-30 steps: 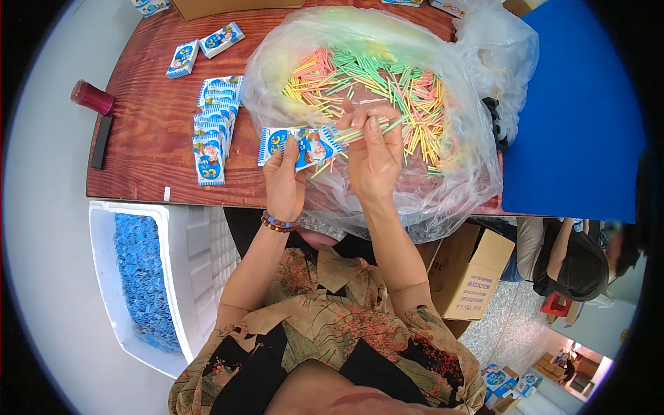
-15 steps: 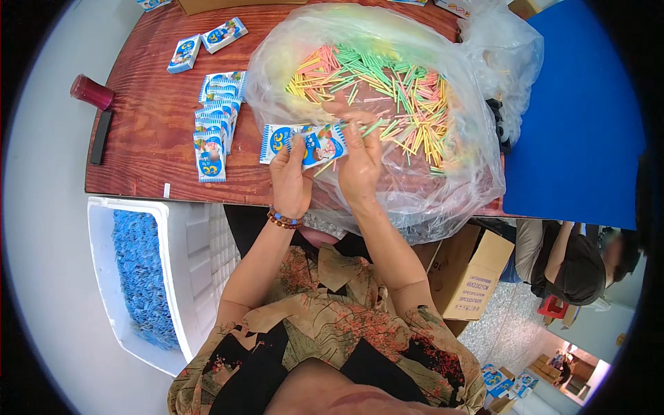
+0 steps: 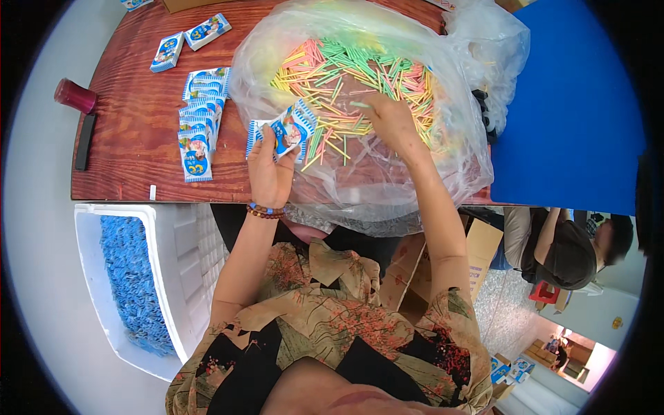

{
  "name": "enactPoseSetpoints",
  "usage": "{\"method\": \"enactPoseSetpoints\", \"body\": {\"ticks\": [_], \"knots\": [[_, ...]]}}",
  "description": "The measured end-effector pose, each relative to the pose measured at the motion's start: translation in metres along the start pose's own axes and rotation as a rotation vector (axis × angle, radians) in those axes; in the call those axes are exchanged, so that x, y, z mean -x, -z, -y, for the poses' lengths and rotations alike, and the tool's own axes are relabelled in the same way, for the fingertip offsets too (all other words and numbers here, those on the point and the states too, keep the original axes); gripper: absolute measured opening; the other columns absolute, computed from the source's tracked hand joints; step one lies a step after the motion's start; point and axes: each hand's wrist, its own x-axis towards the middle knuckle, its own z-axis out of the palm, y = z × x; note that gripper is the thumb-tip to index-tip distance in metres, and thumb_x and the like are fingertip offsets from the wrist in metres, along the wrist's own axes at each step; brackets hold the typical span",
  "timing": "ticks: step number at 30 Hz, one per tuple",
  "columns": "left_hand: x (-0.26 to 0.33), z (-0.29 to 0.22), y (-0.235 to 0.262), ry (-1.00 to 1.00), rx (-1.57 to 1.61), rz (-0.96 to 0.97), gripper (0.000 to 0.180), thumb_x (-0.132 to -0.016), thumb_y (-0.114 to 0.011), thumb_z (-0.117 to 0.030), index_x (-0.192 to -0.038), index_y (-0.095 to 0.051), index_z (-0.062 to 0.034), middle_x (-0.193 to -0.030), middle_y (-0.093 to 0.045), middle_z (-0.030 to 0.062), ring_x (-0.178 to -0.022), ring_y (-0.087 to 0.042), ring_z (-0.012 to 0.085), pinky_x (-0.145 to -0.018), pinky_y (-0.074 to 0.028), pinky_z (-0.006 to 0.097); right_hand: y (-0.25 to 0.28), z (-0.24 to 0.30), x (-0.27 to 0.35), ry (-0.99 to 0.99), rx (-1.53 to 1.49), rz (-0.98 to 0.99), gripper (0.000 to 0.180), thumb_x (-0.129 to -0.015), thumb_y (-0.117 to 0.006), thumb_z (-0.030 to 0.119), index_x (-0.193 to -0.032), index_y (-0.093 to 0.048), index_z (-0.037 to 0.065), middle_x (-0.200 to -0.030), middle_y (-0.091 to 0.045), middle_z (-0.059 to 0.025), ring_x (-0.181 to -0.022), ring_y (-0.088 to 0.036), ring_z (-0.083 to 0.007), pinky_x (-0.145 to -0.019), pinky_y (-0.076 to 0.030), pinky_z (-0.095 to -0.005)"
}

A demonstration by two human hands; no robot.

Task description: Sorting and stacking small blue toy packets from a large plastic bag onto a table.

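Observation:
My left hand [image 3: 272, 169] pinches a blue-and-white printed packet [image 3: 290, 133], which tilts up to the right near the table's front edge. To its right, my right hand [image 3: 393, 123] reaches over a pile of thin pink, yellow and green sticks [image 3: 332, 62]. Its fingers are closed at a short pale green stick [image 3: 359, 104], slightly blurred. The sticks lie loose on a large clear plastic bag [image 3: 256, 62] spread on the table. Left of my left hand, several similar packets [image 3: 196, 155] overlap in a row.
Two small blue-and-white boxes [image 3: 167, 52] lie at the far left of the reddish wooden table [image 3: 124, 152]. Near its left edge are a dark red cylinder [image 3: 75, 96] and a black bar [image 3: 86, 142]. A white foam bin [image 3: 158, 277] holds many blue pieces. Another person [image 3: 574, 252] sits at right.
My right hand has left the packet and moved right and up over the sticks. My left hand keeps the packet, now tilted more. The whole view has shifted slightly.

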Motion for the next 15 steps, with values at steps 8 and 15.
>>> {"method": "enactPoseSetpoints", "body": {"ticks": [8,15], "knots": [[0.006,-0.001,0.0,0.019,-0.039,-0.063,0.025,-0.098,-0.052,-0.026,-0.104,-0.061,-0.003,-0.101,-0.067,0.0052,-0.089,-0.064,0.0141,-0.073,-0.052,0.028,-0.004,-0.01,-0.013,0.38,0.24,0.13,0.016,-0.08,-0.056,0.004,-0.093,-0.064,0.007,-0.096,-0.063,-0.012,-0.089,-0.062,-0.0316,-0.074,-0.05,-0.0427],[0.007,-0.002,0.005,0.027,-0.025,-0.051,0.02,-0.096,-0.056,-0.024,-0.104,-0.06,-0.0062,-0.103,-0.067,0.0049,-0.092,-0.065,0.0153,-0.074,-0.054,0.031,0.004,-0.009,-0.015,0.353,0.103,0.216,0.01,-0.085,-0.056,0.01,-0.093,-0.06,0.004,-0.095,-0.06,-0.0132,-0.09,-0.06,-0.0322,-0.074,-0.05,-0.0419]]}}
